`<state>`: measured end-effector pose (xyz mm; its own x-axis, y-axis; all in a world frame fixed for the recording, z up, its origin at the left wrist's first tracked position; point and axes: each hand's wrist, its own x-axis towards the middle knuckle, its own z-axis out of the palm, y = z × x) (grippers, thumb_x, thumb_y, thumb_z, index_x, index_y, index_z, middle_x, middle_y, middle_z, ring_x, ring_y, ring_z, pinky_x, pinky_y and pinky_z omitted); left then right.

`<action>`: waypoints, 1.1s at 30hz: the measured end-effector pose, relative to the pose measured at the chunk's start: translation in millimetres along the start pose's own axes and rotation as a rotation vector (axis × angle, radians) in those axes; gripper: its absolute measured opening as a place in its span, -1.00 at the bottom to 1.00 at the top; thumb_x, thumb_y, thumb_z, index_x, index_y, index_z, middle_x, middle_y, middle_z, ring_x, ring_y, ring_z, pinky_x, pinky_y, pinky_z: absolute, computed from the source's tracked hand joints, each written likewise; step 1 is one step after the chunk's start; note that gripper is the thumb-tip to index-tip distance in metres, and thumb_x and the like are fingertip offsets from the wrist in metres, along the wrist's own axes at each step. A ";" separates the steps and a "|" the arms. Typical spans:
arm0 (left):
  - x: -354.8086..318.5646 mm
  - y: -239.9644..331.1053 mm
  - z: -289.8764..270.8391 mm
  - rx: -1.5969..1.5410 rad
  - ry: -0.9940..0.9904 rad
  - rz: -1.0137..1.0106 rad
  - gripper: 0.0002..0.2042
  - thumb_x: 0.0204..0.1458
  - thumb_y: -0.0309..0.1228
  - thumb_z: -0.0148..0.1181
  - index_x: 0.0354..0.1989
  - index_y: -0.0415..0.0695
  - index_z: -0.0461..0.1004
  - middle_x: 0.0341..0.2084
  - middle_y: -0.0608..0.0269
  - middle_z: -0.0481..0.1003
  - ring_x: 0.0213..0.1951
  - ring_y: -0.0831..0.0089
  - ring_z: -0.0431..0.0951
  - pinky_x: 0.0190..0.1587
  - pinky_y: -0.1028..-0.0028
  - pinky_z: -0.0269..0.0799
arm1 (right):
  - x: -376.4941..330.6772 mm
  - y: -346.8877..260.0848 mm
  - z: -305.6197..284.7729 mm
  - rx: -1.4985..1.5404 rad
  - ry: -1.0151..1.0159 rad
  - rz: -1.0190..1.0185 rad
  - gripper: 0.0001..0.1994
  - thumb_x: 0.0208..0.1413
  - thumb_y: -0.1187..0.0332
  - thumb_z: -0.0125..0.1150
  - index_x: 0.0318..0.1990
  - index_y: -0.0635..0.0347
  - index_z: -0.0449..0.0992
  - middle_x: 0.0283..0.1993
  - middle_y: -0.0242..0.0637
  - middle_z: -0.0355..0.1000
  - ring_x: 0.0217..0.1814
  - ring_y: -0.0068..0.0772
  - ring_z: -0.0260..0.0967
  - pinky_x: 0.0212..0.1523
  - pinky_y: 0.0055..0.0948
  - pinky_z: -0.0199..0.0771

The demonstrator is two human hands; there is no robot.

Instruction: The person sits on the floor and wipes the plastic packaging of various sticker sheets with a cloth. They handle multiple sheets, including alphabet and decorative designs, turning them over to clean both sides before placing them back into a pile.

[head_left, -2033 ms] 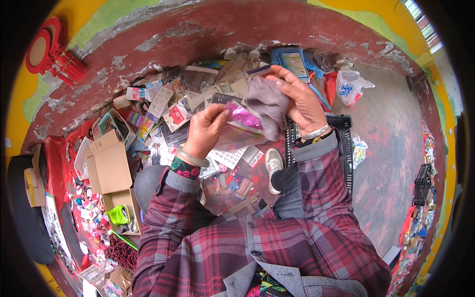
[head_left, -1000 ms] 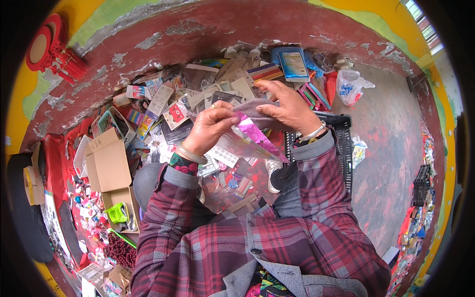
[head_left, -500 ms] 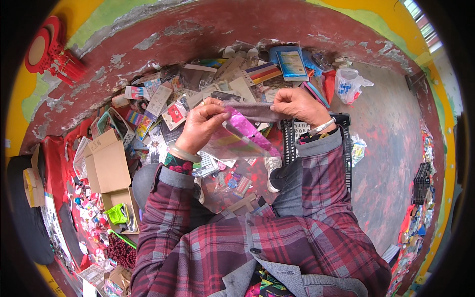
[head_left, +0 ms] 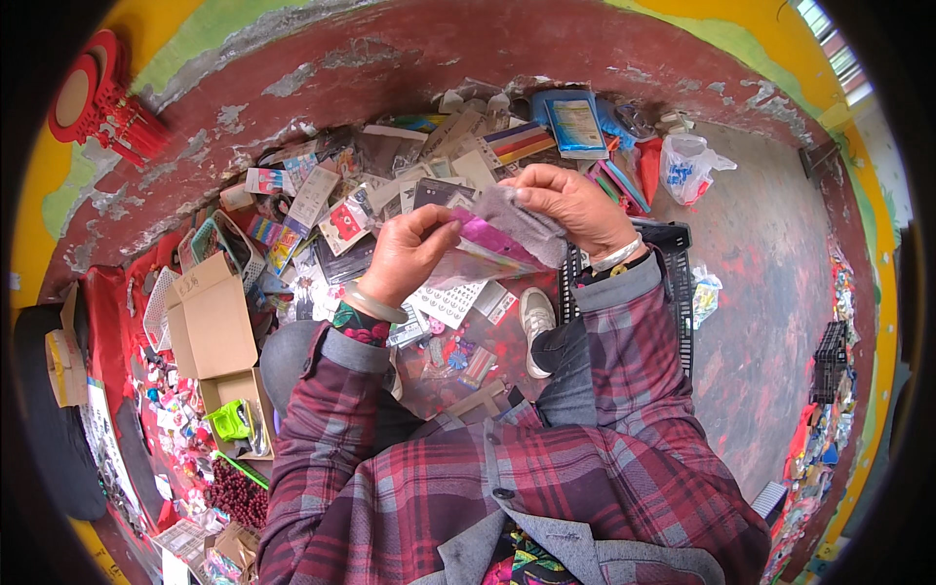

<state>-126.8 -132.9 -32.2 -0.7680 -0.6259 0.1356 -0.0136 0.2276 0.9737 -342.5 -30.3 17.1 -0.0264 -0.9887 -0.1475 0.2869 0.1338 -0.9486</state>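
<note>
Both of my hands hold one clear plastic packet (head_left: 487, 249) with pink contents, in front of my chest. My left hand (head_left: 414, 255) pinches its left end between thumb and fingers. My right hand (head_left: 570, 207) grips the right end, where a grey fabric piece (head_left: 526, 222) is bunched against the packet. Below the packet lie small cards and packets (head_left: 448, 302) on the red floor. My white shoe (head_left: 536, 327) shows under my right forearm.
A heap of flat packets and cards (head_left: 390, 185) spreads along the red wall base. A blue book (head_left: 577, 122) and a white plastic bag (head_left: 687, 161) lie at the back right. Open cardboard boxes (head_left: 210, 327) stand at left, a black crate (head_left: 673, 283) at right.
The packet, stretched out and hanging low a second ago, is now folded up shorter between my hands. My right hand has closed over its right end with the grey fabric.
</note>
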 end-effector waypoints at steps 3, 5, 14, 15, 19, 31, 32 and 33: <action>-0.9 -3.1 9.9 0.036 0.036 -0.005 -0.87 0.06 -0.48 0.15 -0.29 -0.30 0.49 -0.55 0.24 0.53 -0.46 0.58 0.51 -0.38 0.56 0.42 | 2.1 2.8 7.3 -0.084 -0.037 0.008 -0.82 0.13 0.32 0.19 -0.21 0.24 0.47 -0.28 -0.49 0.42 -0.22 -0.72 0.33 -0.19 -0.68 0.33; -1.7 -7.2 14.2 0.056 0.065 -0.004 -0.86 0.03 -0.45 0.18 -0.32 -0.28 0.51 -0.58 0.14 0.55 -0.49 0.50 0.56 -0.42 0.51 0.44 | 1.5 6.2 15.0 -0.075 -0.072 0.021 -0.81 0.13 0.32 0.19 -0.19 0.24 0.47 -0.24 -0.48 0.41 -0.18 -0.70 0.32 -0.16 -0.68 0.32; -3.3 -11.8 18.9 0.194 0.110 0.071 -0.86 0.05 -0.44 0.11 -0.30 -0.26 0.48 -0.54 -0.09 0.50 -0.44 0.09 0.57 -0.40 0.34 0.43 | 3.6 11.7 22.1 -0.118 -0.189 0.187 -0.78 0.12 0.42 0.18 -0.10 0.28 0.41 -0.07 -0.37 0.37 -0.05 -0.63 0.28 -0.06 -0.59 0.32; -3.4 -10.9 18.8 0.193 0.111 0.070 -0.86 0.05 -0.44 0.10 -0.30 -0.26 0.47 -0.53 -0.09 0.49 -0.43 0.07 0.56 -0.40 0.33 0.43 | 4.8 15.6 20.5 -0.162 -0.178 0.149 -0.77 0.09 0.45 0.19 -0.11 0.28 0.39 -0.11 -0.38 0.38 -0.07 -0.63 0.29 -0.09 -0.60 0.32; -4.6 -5.5 20.1 0.248 0.114 0.155 -0.87 0.07 -0.46 0.08 -0.26 -0.24 0.42 -0.52 -0.11 0.48 -0.41 -0.02 0.53 -0.41 0.31 0.42 | 9.5 22.7 21.1 -0.460 -0.069 0.013 -0.71 -0.04 0.56 0.21 -0.13 0.27 0.32 -0.22 -0.38 0.41 -0.16 -0.63 0.32 -0.16 -0.60 0.33; -5.1 -2.1 26.2 0.397 0.251 0.342 -0.94 -0.03 -0.53 0.16 -0.39 -0.17 0.41 -0.53 0.07 0.45 -0.40 0.08 0.48 -0.37 0.30 0.39 | 6.0 16.4 41.4 -0.619 0.067 -0.018 -0.85 -0.09 0.51 0.20 -0.30 0.31 0.53 -0.43 -0.36 0.45 -0.38 -0.65 0.35 -0.34 -0.58 0.36; -4.6 -1.8 26.4 0.409 0.255 0.349 -0.93 -0.04 -0.54 0.17 -0.41 -0.17 0.41 -0.53 0.09 0.44 -0.40 0.10 0.47 -0.36 0.30 0.38 | 8.4 25.2 36.7 -0.612 0.068 -0.056 -0.85 -0.11 0.49 0.22 -0.32 0.30 0.54 -0.45 -0.32 0.48 -0.40 -0.62 0.37 -0.35 -0.55 0.37; -4.1 -1.4 26.7 0.422 0.259 0.357 -0.93 -0.06 -0.55 0.18 -0.43 -0.17 0.41 -0.54 0.11 0.44 -0.40 0.12 0.46 -0.36 0.30 0.38 | 9.5 29.7 34.2 -0.606 0.070 -0.093 -0.85 -0.12 0.47 0.24 -0.33 0.28 0.55 -0.46 -0.28 0.50 -0.42 -0.59 0.38 -0.36 -0.52 0.38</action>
<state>-140.8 -110.7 -38.9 -0.5919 -0.6056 0.5319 -0.0771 0.6994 0.7105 -301.5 -38.0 -3.0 -0.0935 -0.9941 -0.0547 -0.3141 0.0815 -0.9459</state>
